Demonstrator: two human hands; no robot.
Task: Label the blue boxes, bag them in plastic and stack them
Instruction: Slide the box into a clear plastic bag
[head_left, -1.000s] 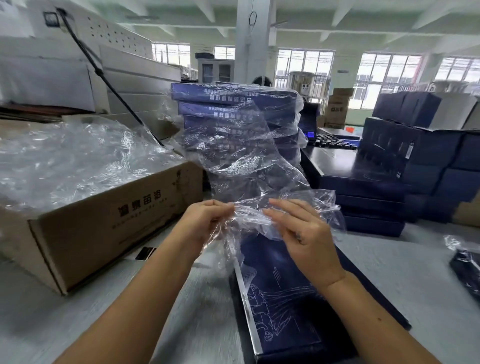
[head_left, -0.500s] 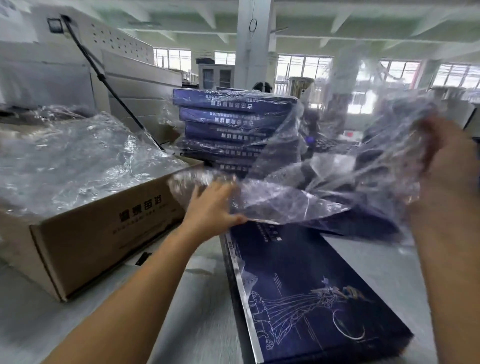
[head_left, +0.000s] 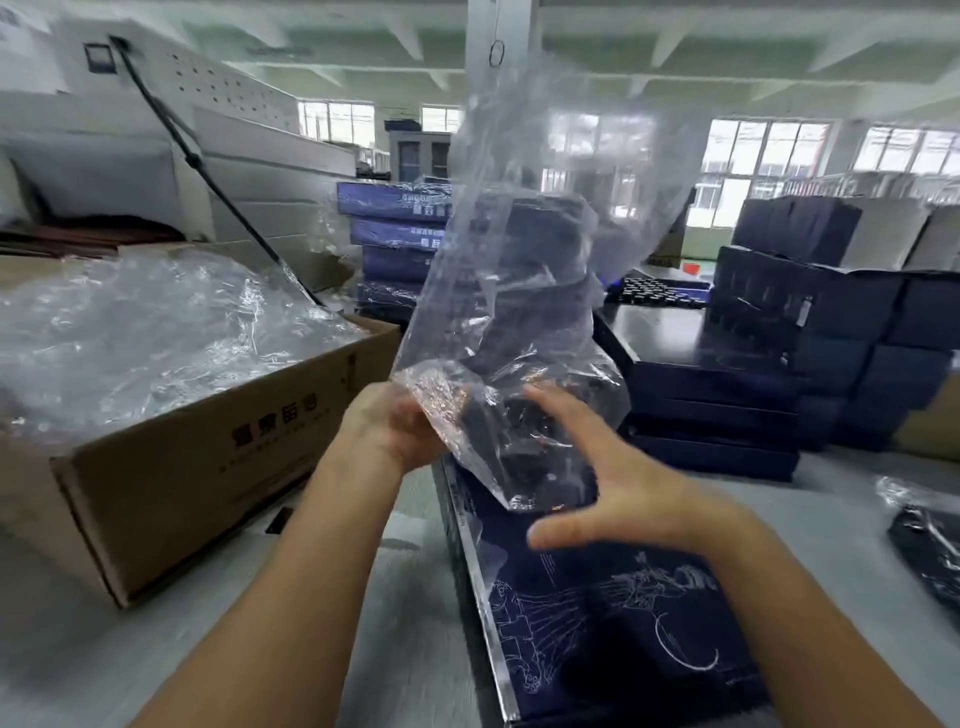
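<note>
Nothing reads cleanly. The cardboard carton (head_left: 156, 499) to my left carries four bold dark Chinese characters on its side, blurred. Just right of it, the stacked blue boxes (head_left: 387, 234) show white lettering on their edges, illegible.

Grey table top (head_left: 78, 665). Landmark: flat dark blue cardboard box (head_left: 597, 639) with a white line drawing, lying flat at the near edge, centre.

- Left of it: open brown cardboard carton (head_left: 208, 467), filled with crumpled clear plastic film.
- Between the two: small black tag (head_left: 279, 519), flat on the surface.
- Behind it, left: stack of blue boxes in clear wrap (head_left: 387, 244).
- Behind it, right: stack of flat dark blue boxes (head_left: 711, 410). A pile of smaller dark blue cartons (head_left: 831, 332) sits just beyond.
- Far right of it: dark item in clear wrap (head_left: 930, 551), cut off by the frame edge.
</note>
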